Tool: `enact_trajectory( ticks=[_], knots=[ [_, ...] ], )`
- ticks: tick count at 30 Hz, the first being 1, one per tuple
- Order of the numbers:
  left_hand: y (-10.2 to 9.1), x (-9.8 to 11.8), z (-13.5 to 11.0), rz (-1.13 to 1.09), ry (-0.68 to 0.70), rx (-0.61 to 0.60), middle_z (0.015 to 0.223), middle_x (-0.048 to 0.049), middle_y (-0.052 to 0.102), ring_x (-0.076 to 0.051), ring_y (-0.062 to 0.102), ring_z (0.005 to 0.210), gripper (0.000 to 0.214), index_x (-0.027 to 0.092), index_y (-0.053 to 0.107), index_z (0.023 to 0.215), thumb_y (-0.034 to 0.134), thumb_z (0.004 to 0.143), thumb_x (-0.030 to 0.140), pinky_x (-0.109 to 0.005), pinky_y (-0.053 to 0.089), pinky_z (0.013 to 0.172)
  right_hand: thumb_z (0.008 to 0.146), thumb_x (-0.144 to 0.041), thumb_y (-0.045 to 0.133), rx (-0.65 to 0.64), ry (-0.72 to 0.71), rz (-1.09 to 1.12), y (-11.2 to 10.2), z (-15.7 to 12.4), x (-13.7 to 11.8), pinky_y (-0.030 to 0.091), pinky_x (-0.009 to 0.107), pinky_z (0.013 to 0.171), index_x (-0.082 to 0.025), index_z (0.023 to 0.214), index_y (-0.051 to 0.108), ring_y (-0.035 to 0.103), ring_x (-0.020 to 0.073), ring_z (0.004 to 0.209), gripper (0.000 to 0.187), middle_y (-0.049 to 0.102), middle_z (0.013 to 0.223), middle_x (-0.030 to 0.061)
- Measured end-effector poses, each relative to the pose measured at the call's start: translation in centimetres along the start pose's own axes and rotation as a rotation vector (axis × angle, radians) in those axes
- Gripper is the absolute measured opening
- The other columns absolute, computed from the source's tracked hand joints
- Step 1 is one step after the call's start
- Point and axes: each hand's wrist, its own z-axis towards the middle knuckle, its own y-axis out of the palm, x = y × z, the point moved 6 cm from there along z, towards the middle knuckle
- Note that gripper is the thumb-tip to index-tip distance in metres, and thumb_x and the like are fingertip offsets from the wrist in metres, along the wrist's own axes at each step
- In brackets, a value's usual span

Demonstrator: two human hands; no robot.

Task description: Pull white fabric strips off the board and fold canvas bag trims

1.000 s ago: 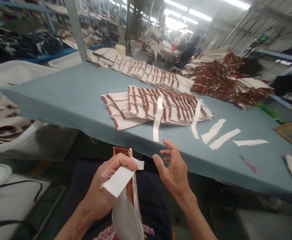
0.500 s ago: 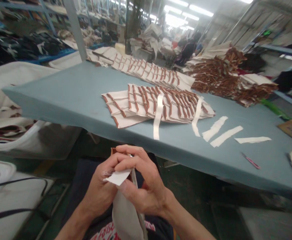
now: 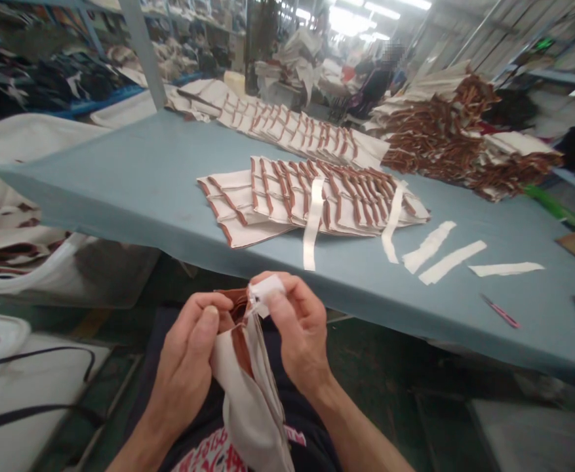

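Note:
Over my lap hangs a cream fabric piece with brown trim, its upper edge parted to show the brown inside. My left hand grips that upper edge on the left side, fingers closed on the cloth. Between the thumb and fingers of my right hand is a small white label, pinched at the right side of the fabric's top. Thin pale threads run between label and cloth. Some fingertips are hidden behind the fabric and the label.
On the blue table lies a fanned stack of cream and brown-edged pieces. White strips and pink-handled snips lie to the right. Behind are a second row and a large heap. A white bin stands left.
My hands have moved apart at the top of the fabric. The label has gone up and right in my right hand, and the fabric's upper edge now shows open between them.

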Motion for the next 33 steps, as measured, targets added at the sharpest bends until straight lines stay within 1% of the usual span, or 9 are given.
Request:
enact_trajectory(
  ticks=[3, 7, 10, 13, 16, 19, 23, 27, 33],
  knots=[
    [-0.6, -2.6, -0.6, -0.05, -0.154, 0.007, 0.066, 0.0016, 0.064, -0.017, 0.051, 0.05, 0.059, 0.026, 0.062, 0.087, 0.043, 0.105, 0.078, -0.027, 0.041, 0.044, 0.101, -0.04, 0.076, 0.164, 0.06, 0.002, -2.8, 0.4, 0.7, 0.052, 0.028, 0.066, -0.023, 0.086, 0.074, 0.062, 0.015, 0.066, 0.023, 0.072, 0.076, 0.0002],
    [-0.8, -4.2, -1.2, 0.026, -0.208, -0.057, 0.055, -0.0006, 0.059, -0.019, 0.047, 0.049, 0.073, 0.026, 0.058, 0.069, 0.031, 0.106, 0.083, -0.03, 0.039, 0.046, 0.1, -0.052, 0.077, 0.13, 0.191, -0.081, -4.8, -0.3, 1.4, 0.036, 0.025, 0.05, -0.021, 0.081, 0.07, 0.04, 0.0102, 0.049, 0.036, 0.055, 0.059, -0.0052],
    [-1.0, -3.7, -1.8, 0.135, -0.141, -0.115, 0.064, -0.0026, 0.068, -0.02, 0.053, 0.058, 0.071, 0.024, 0.067, 0.073, 0.035, 0.11, 0.075, -0.03, 0.042, 0.054, 0.1, -0.061, 0.075, -0.01, 0.351, -0.087, -3.6, -2.6, 2.1, 0.029, 0.024, 0.048, -0.021, 0.081, 0.067, 0.032, 0.0094, 0.049, 0.045, 0.045, 0.056, -0.0075],
    [-1.8, -3.2, -2.6, 0.231, -0.099, -0.155, 0.072, -0.0003, 0.07, -0.019, 0.057, 0.067, 0.053, 0.023, 0.07, 0.077, 0.05, 0.109, 0.06, -0.029, 0.044, 0.062, 0.1, -0.071, 0.072, -0.147, 0.514, 0.019, -1.0, -5.6, 3.5, 0.027, 0.024, 0.049, -0.021, 0.085, 0.065, 0.028, 0.0088, 0.051, 0.053, 0.042, 0.059, -0.0083],
    [-2.6, -3.4, -3.3, 0.243, -0.096, -0.216, 0.072, 0.0027, 0.068, -0.018, 0.057, 0.065, 0.04, 0.022, 0.07, 0.08, 0.058, 0.105, 0.051, -0.027, 0.043, 0.061, 0.098, -0.078, 0.069, -0.177, 0.602, 0.051, 0.8, -7.8, 5.0, 0.032, 0.024, 0.053, -0.021, 0.09, 0.061, 0.033, 0.0095, 0.058, 0.058, 0.049, 0.069, -0.0053],
    [-2.9, -3.7, -3.7, 0.238, -0.048, -0.301, 0.074, 0.0026, 0.071, -0.017, 0.06, 0.064, 0.038, 0.022, 0.073, 0.084, 0.056, 0.106, 0.048, -0.027, 0.045, 0.059, 0.101, -0.072, 0.066, -0.214, 0.629, -0.018, 1.4, -8.7, 5.4, 0.037, 0.025, 0.059, -0.021, 0.094, 0.06, 0.043, 0.0119, 0.066, 0.053, 0.057, 0.079, -0.0007],
    [-2.6, -3.5, -3.7, 0.204, 0.0, -0.319, 0.076, 0.0036, 0.071, -0.016, 0.062, 0.065, 0.034, 0.023, 0.074, 0.086, 0.056, 0.108, 0.042, -0.025, 0.046, 0.06, 0.104, -0.061, 0.061, -0.29, 0.606, -0.111, 1.8, -8.2, 4.1, 0.037, 0.027, 0.059, -0.021, 0.095, 0.06, 0.044, 0.0128, 0.065, 0.041, 0.057, 0.077, -0.0013],
    [-1.5, -2.6, -3.5, 0.139, -0.003, -0.325, 0.079, 0.0039, 0.073, -0.015, 0.061, 0.066, 0.028, 0.025, 0.078, 0.093, 0.057, 0.109, 0.038, -0.025, 0.046, 0.061, 0.103, -0.054, 0.057, -0.28, 0.548, -0.275, 1.5, -7.3, 3.2, 0.035, 0.028, 0.059, -0.022, 0.092, 0.057, 0.044, 0.0133, 0.061, 0.033, 0.056, 0.072, -0.0028],
    [-0.9, -4.2, -3.3, -0.033, -0.147, -0.407, 0.093, -0.0029, 0.08, -0.02, 0.068, 0.079, 0.026, 0.025, 0.081, 0.104, 0.06, 0.108, 0.039, -0.028, 0.052, 0.069, 0.103, -0.053, 0.058, -0.261, 0.559, -0.324, 0.6, -6.6, 2.9, 0.035, 0.028, 0.055, -0.023, 0.094, 0.058, 0.048, 0.0128, 0.057, 0.032, 0.058, 0.071, -0.0041]
  ],
)
